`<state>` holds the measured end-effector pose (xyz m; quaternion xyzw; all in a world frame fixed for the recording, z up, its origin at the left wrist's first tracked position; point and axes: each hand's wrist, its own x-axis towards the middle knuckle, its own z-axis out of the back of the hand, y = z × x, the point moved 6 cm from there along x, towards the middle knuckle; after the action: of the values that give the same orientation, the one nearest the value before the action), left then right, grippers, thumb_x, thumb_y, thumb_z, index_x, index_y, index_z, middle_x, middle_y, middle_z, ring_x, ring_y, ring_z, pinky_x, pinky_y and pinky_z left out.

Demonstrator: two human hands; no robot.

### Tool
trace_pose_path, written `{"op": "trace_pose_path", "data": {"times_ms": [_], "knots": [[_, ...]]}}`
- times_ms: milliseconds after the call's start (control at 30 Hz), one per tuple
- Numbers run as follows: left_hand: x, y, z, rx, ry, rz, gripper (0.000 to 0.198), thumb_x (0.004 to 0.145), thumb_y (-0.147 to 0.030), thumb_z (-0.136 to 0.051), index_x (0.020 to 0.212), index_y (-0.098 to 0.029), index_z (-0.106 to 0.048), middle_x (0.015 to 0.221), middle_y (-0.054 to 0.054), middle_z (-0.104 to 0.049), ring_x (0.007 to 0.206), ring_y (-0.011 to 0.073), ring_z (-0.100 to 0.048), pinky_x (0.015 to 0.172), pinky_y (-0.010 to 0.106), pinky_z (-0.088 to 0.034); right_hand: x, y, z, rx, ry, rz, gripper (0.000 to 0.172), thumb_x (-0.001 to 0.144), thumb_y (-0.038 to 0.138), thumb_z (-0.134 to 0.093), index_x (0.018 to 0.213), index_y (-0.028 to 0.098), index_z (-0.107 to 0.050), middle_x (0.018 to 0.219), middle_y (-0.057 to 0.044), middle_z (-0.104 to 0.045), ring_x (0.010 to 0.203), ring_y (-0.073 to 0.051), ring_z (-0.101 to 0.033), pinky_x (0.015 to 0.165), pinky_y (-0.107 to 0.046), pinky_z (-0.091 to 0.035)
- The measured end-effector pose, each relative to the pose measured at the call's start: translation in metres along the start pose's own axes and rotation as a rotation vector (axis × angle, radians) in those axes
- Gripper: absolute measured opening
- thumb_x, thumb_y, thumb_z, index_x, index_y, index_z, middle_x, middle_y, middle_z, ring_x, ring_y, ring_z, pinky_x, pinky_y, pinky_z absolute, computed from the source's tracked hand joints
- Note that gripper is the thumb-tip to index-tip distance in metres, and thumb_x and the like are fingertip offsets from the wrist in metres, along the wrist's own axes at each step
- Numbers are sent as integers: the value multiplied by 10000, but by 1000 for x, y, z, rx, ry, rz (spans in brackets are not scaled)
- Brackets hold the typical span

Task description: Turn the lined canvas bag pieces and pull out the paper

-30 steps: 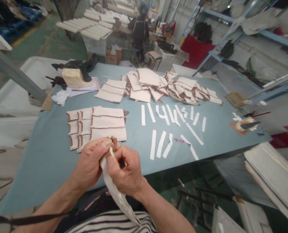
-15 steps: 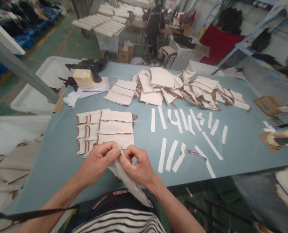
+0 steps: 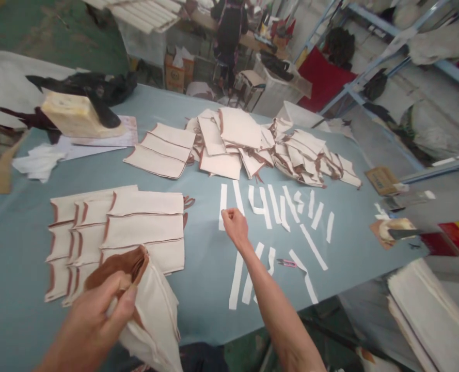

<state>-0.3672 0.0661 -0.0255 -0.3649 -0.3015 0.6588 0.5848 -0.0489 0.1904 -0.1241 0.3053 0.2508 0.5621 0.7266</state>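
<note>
My left hand [image 3: 101,315], low on the left, is closed on a cream fabric piece [image 3: 155,305] with brown edging. The piece hangs down from my thumb and fingers, its brown gathered edge standing up above them. Farther right, my right hand [image 3: 235,226] reaches out over the table with its fingers pinched together on the lower part of a white strip [image 3: 223,194]; the strip still lies flat. Several more white strips [image 3: 237,281] are spread around that hand and under the forearm. Left of it, overlapping cream panels [image 3: 144,227] with brown edges lie in a row.
A heap of cream pieces [image 3: 239,126] runs along the table's [image 3: 202,289] far side. Pink-handled thread snips [image 3: 287,263] lie among the strips. A yellowish block [image 3: 72,113] with a dark handle stands far left. Beyond the table is a person [image 3: 229,36] in dark clothes.
My hands have parted: the left moved left and down with the cream piece, while the right let go of it and reached forward to the white strips. The view has shifted.
</note>
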Motion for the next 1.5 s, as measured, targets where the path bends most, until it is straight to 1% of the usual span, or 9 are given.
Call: {"op": "trace_pose_path", "data": {"times_ms": [100, 233, 400, 567, 700, 900, 1167, 1367, 1500], "knots": [[6, 7, -6, -28, 14, 59, 393, 972, -434, -540, 618, -265, -524, 556, -61, -518, 527, 188, -500, 617, 330, -350, 61, -32, -5, -57, -33, -147, 330, 1087, 397, -656, 1325, 169, -679, 1300, -99, -709, 1095, -233, -728, 945, -446, -641], [16, 17, -14, -62, 76, 110, 400, 952, -489, -611, 606, -288, -581, 557, -59, -550, 530, 210, -508, 605, 331, -379, 110, -45, -31, -118, -58, -231, 366, 1078, 391, -670, 1371, 171, -662, 1373, -114, -681, 1160, -254, -715, 989, -474, -629], [21, 29, -16, -54, 77, 187, 417, 919, -572, -657, 610, -296, -601, 572, -55, -579, 557, 224, -558, 606, 330, -404, 126, -52, -66, -221, -78, -284, 364, 1062, 384, -696, 1371, 193, -665, 1397, -115, -677, 1181, -264, -707, 1001, -485, -626], [21, 30, -10, -63, 86, 217, 466, 957, -615, -616, 633, -281, -645, 596, -49, -624, 581, 213, -574, 631, 313, -421, 114, -40, -69, -291, -58, -205, 364, 1056, 390, -706, 1351, 180, -671, 1368, -110, -688, 1172, -265, -709, 995, -488, -626], [21, 28, 6, 60, 25, 173, 398, 976, -539, -585, 690, -274, -665, 629, -41, -687, 627, 217, -630, 671, 294, -429, 68, -3, -57, -250, 24, 1, 236, 1067, 371, -665, 1152, 156, -711, 1088, -60, -753, 955, -203, -730, 885, -390, -612], [1, 9, 30, 116, -37, 91, 319, 892, -553, -636, 1004, -257, -681, 806, 22, -795, 739, 263, -753, 666, 295, -507, -67, 94, -13, -91, 103, 474, 199, 1036, 322, -548, 959, 213, -695, 787, -15, -731, 703, -158, -670, 696, -267, -467], [-54, -38, 37, -280, 270, -1, 347, 886, -540, -663, 968, -208, -721, 693, -2, -674, 621, 199, -646, 565, 252, -466, -203, 200, 67, -88, -55, 1038, 192, 1055, 133, -549, 947, 250, -656, 682, 18, -700, 609, -133, -638, 616, -272, -437], [-91, -60, 49, -382, 317, -98, 319, 920, -494, -668, 823, -192, -712, 672, 4, -671, 578, 162, -609, 523, 222, -459, -257, 221, 81, -101, -41, 1117, 183, 1050, 124, -552, 947, 263, -613, 709, 11, -734, 595, -141, -658, 580, -300, -448], [-109, -71, 57, -357, 281, -147, 335, 951, -426, -636, 718, -194, -696, 598, 4, -675, 519, 147, -596, 481, 202, -447, -270, 213, 81, 180, 82, 873, 112, 1003, 235, -649, 1111, 247, -620, 811, 5, -752, 678, -150, -695, 641, -276, -532]]}}
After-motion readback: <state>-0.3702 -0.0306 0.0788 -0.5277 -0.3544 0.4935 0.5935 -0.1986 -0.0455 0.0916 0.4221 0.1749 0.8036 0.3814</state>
